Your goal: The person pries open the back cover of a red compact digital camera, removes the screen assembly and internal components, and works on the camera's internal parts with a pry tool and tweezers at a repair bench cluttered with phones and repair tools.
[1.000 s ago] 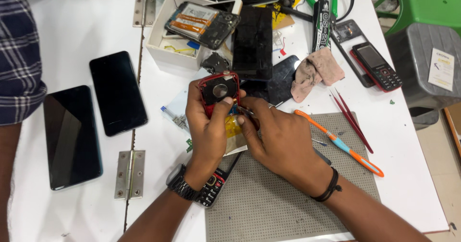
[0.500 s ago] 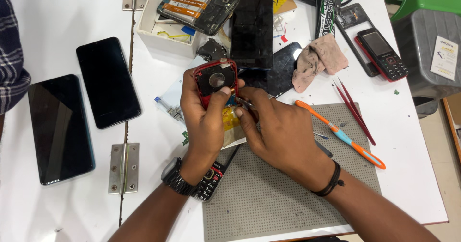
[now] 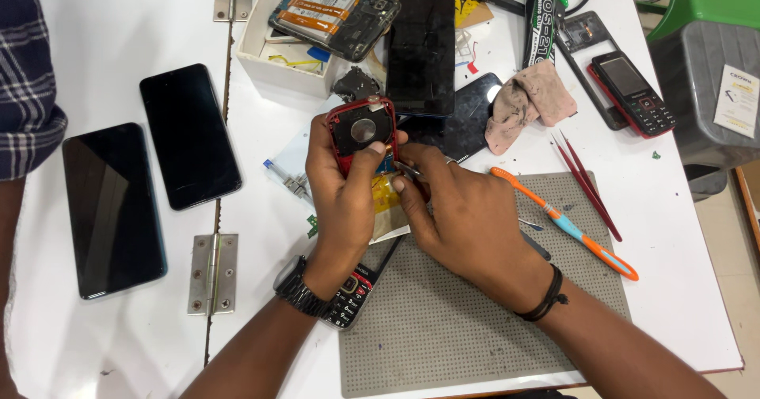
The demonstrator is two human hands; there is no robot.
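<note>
My left hand (image 3: pixel 342 197) grips an opened red phone body (image 3: pixel 362 130), back up, with its black inner frame and a round silver part showing. Its thumb lies over the lower half. My right hand (image 3: pixel 467 213) pinches a thin metal tool (image 3: pixel 407 169) whose tip meets the phone's lower right edge. A yellow part (image 3: pixel 386 195) shows between the two hands. Both hands hover over the far left corner of a grey perforated work mat (image 3: pixel 443 328). A small keypad phone (image 3: pixel 352 292) lies under my left wrist.
Two black smartphones (image 3: pixel 188 134) (image 3: pixel 111 209) lie at the left beside a metal hinge (image 3: pixel 212 272). A white box (image 3: pixel 273 47) holds an opened phone. An orange-and-blue toothbrush (image 3: pixel 566 225), red tweezers (image 3: pixel 586 184), a dirty cloth (image 3: pixel 526 102) and a red keypad phone (image 3: pixel 633 93) lie right. Another person's checked sleeve (image 3: pixel 28 90) is far left.
The view has drifted, so everything sits a little lower in the frame. My hands keep the same grip on the red phone and the tool.
</note>
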